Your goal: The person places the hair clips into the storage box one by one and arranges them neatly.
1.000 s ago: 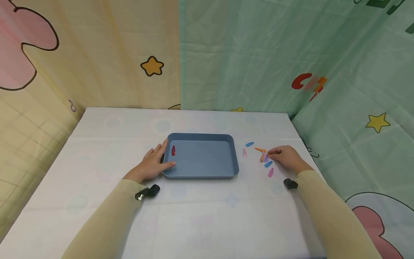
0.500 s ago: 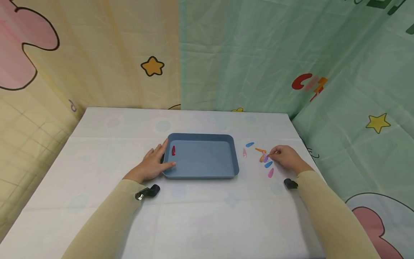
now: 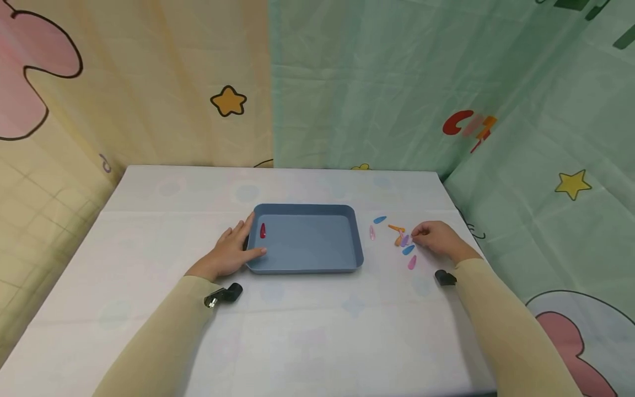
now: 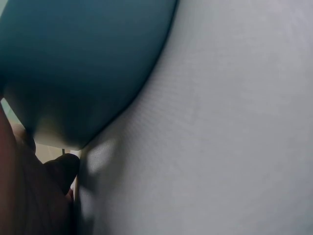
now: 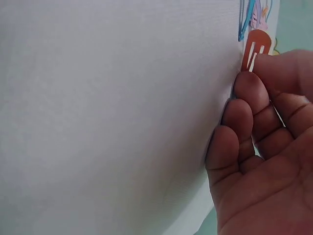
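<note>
While the left hand (image 3: pixel 225 251) lies spread at the left rim of the blue-grey tray (image 3: pixel 307 242), we list: inside the tray, one red snap clip (image 3: pixel 263 231); right of the tray, one orange-red snap clip (image 5: pixel 259 39) pinched by the right hand (image 3: pixel 439 238), plus blue, orange, purple and pink clips (image 3: pixel 404 241). We judge the work barely begun, most clips remaining outside.

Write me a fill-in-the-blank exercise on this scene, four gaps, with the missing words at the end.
1. The single hair clip inside the tray is coloured ____.
2. In the head view, the person's left grip touches the tray on its ____ side.
3. The reddish-orange hair clip is pinched in the person's ____.
4. In the head view, ____ blue clips lie outside the tray.

Missing words: red; left; right grip; two.
</note>
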Tool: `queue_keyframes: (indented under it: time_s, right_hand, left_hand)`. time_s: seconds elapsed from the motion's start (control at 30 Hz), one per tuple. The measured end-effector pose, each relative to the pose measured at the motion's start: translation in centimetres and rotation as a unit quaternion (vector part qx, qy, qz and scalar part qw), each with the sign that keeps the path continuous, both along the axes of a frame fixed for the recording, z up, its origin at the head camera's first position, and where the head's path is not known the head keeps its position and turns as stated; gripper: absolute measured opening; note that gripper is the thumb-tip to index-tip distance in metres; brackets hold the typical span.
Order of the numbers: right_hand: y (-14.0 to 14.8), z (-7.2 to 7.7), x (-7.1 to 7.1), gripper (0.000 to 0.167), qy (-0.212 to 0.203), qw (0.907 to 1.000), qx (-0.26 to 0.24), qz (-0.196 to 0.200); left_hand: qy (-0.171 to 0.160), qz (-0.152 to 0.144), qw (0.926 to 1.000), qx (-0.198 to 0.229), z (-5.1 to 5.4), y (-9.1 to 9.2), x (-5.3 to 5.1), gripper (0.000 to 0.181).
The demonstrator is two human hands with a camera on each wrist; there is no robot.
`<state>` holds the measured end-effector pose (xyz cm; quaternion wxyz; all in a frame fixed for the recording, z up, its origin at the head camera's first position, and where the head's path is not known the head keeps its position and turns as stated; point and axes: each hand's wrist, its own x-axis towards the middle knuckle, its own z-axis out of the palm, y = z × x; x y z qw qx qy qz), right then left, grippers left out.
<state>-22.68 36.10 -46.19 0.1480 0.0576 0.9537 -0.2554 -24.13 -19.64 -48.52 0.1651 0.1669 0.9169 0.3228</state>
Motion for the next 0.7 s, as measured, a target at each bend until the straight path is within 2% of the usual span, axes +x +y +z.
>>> queue_keyframes:
  time_s: [0.17, 0.43, 0.57, 0.7]
  right_hand:
    - [0.0, 0.2, 0.1, 0.033, -0.009, 0.9999, -0.001, -0.006]
    - [0.0, 0.4, -0.1, 0.032, 0.003, 0.9999, -0.009, -0.005]
    - [-0.3, 0.9, 0.1, 0.040, 0.023, 0.9987, -0.042, -0.017]
    - [-1.6, 2.2, -0.1, 0.049, 0.043, 0.9928, -0.109, -0.026]
  left_hand:
    - [-0.002, 0.003, 1.0000, 0.001, 0.0, 0.0, 0.0, 0.108]
    - [0.000, 0.004, 1.0000, 0.002, 0.0, 0.1, 0.1, 0.107]
    - [-0.001, 0.006, 1.0000, 0.001, 0.0, 0.1, 0.1, 0.108]
    - [0.002, 0.003, 1.0000, 0.002, -0.2, -0.1, 0.0, 0.109]
